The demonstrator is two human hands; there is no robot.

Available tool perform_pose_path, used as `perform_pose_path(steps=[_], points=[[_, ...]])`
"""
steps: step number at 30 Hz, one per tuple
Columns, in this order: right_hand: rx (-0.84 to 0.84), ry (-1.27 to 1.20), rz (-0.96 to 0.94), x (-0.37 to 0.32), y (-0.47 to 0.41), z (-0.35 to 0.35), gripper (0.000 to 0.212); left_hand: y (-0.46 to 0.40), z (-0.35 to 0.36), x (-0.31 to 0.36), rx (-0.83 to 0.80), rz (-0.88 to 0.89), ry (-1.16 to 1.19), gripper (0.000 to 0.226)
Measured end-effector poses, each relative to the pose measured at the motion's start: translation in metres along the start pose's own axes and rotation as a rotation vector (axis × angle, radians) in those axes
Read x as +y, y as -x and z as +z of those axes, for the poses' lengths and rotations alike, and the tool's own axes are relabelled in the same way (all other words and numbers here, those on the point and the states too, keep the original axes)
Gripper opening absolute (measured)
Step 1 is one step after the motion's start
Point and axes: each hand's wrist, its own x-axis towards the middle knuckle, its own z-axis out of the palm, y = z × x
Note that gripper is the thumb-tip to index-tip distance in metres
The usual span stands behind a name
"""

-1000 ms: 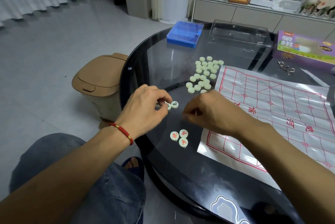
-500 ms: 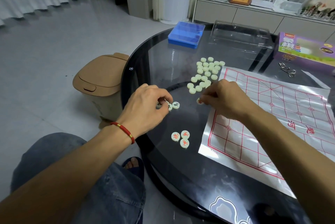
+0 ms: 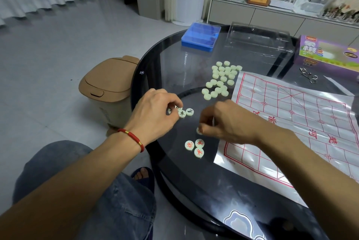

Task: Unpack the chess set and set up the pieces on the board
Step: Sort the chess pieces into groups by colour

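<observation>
A pile of several pale green chess discs (image 3: 221, 79) lies face down on the dark glass table (image 3: 174, 181). The red-lined paper board (image 3: 291, 119) is spread at the right. My left hand (image 3: 155, 115) rests its fingertips on a small group of black-lettered discs (image 3: 185, 112). My right hand (image 3: 225, 121) pinches one disc (image 3: 198, 131) just above three red-lettered discs (image 3: 195, 147) that lie face up near the table's front-left edge.
A blue plastic case (image 3: 201, 36), a clear plastic tray (image 3: 258, 41) and the purple game box (image 3: 326, 53) stand at the table's far side. Small scissors (image 3: 308, 77) lie by the box. A tan bin (image 3: 108, 88) stands on the floor to the left.
My right hand went to the pile, took a disc, and has come back toward me to the red-lettered group. My left hand has stayed at the black-lettered discs.
</observation>
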Motion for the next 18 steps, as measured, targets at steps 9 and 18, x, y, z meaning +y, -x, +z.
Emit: perform_pose_path(steps=[9, 18], points=[[0.133, 0.040, -0.128, 0.000, 0.002, 0.013, 0.014, -0.002, 0.003, 0.000, 0.009, 0.012, -0.011, 0.017], [0.530, 0.196, 0.205, 0.026, -0.024, 0.010, 0.019, -0.024, 0.012, 0.010, 0.051, 0.046, -0.012, 0.021]])
